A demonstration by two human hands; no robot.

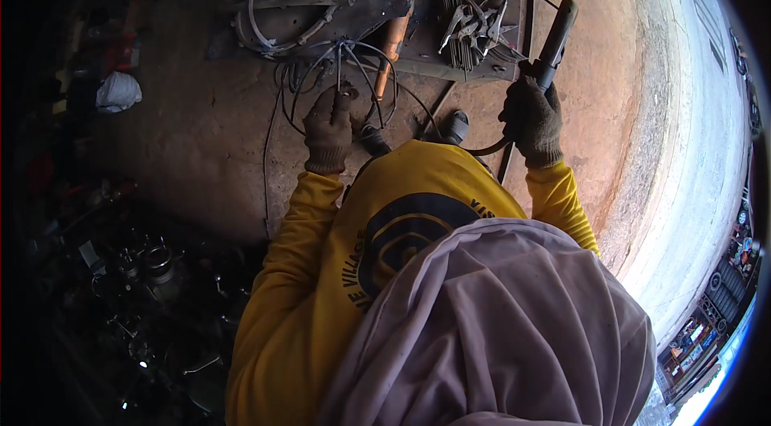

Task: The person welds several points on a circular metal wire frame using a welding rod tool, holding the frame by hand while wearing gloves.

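Right glove [532, 119]: And here's the firm grip, fingers wrapped around the lower end of a dark cylindrical handle [556, 42], which rises up and slightly right, well clear of the fist.
Cable [491, 148]: Out it comes beneath that same grip, curving back left towards the body.
Left glove [328, 127]: Over on the other side, fingers curled, fingertips at the lower end of a thin upright rod [338, 66]; whether they close on it, I cannot tell from here.
Dark loops: Fanning out from the rod's top, they arc to both sides of the left glove.
Orange bar [393, 46]: Between the two grips, nearer the left one, slanting, its narrow end pointing down.
Metal tangle [474, 28]: Up and left of the right grip, clips and slim rods heaped together on a dark board [424, 39].
Round metal frame [275, 48]: Beyond the left grip and a little left, a flat bar [301, 0] lying across it.
Sandals [457, 127]: Down between the gloves, on the brown floor [201, 137].
White bundle [119, 93]: Well out to the left of the left glove.
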